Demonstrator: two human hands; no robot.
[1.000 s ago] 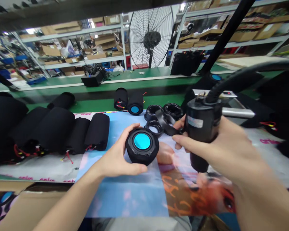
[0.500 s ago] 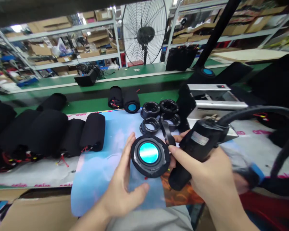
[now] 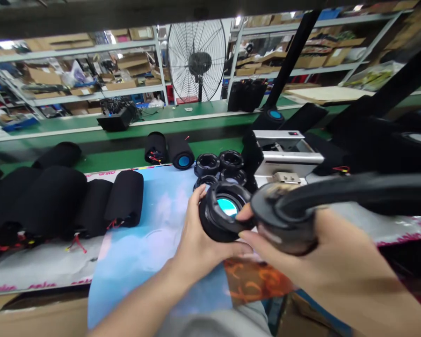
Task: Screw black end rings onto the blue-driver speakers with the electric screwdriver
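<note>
Left hand point(image 3: 203, 245) grips black cylinder point(image 3: 208, 227); right hand point(image 3: 326, 267) pinches black ring point(image 3: 215, 206) over its blue-disc end.
Cylinder above near-middle bench point(image 3: 38, 267), underside hidden. Right hand also wraps blurred tool point(image 3: 289, 238), most fingers behind it; cable point(image 3: 365, 194) cut off right. Left thumb near side, fingertips far left.

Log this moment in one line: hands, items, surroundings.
Left hand: around black cylinder | Right hand: holds corded black tool, fingertips on black ring | Ring: over cylinder's blue-disc end, contact unclear | Beyond: more black rings
</note>
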